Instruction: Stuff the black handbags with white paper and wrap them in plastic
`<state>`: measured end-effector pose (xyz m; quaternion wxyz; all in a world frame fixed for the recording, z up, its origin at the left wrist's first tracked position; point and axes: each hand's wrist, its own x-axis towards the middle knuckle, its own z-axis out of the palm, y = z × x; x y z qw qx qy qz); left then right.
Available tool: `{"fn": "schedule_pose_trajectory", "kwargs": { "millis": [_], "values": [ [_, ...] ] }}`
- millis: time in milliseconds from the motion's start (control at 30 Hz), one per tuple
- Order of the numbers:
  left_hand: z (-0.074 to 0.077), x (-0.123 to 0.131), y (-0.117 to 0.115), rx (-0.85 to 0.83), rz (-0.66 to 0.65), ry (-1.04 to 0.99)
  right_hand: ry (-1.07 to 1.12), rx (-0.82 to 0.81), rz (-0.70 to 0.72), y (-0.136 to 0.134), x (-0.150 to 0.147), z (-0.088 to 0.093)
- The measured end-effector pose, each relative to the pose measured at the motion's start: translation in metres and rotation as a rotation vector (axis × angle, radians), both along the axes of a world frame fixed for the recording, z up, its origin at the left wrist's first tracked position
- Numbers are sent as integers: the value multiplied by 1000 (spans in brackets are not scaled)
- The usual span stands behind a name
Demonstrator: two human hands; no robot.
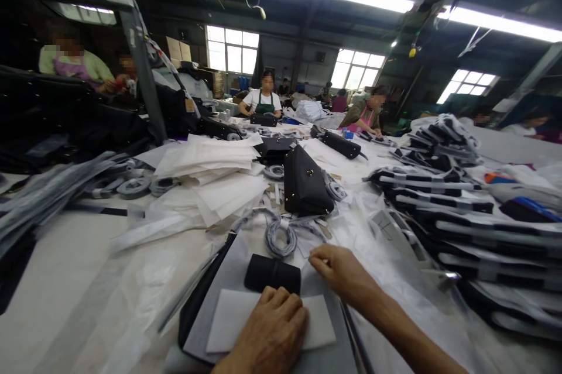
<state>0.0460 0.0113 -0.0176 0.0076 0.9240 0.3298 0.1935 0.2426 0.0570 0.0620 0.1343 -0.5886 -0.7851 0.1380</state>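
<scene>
A black handbag (195, 309) lies on the table in front of me with grey-white sheet (232, 257) across it. A small black flap flat pouch (259, 273) and a white foam sheet (322, 318) rest on top. My left hand (274, 327) presses on the foam sheet, fingers curled over its upper edge beside the pouch; the fingertips are hidden. My right hand (336, 271) is closed in a pinch above the bag's right edge, and whatever is between its fingers is too small to make out. A wrapped strap coil (281, 238) sits just beyond the pouch.
Ahead stands another black handbag (305, 184). White paper sheets (206, 157) are heaped to its left, near more strap coils (134, 187). Plastic-wrapped black pieces (478, 227) are stacked high on the right. Co-workers, including a person in a green apron (264, 102), sit farther along the table.
</scene>
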Motion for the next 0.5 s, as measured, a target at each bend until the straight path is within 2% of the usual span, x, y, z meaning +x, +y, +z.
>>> {"fn": "schedule_pose_trajectory", "kwargs": {
  "millis": [67, 167, 333, 500],
  "values": [
    [0, 0, 2, -18, 6, 7, -98, -92, -66, 32, -3, 4],
    [-1, -1, 3, -37, 9, 17, -187, -193, -119, 62, -10, -9],
    [1, -1, 2, -63, 1, 30, -139, -246, -185, 72, -24, -37],
    [5, -1, 2, -59, 6, 19, -1, -278, -213, 72, -29, -48]
  ]
}}
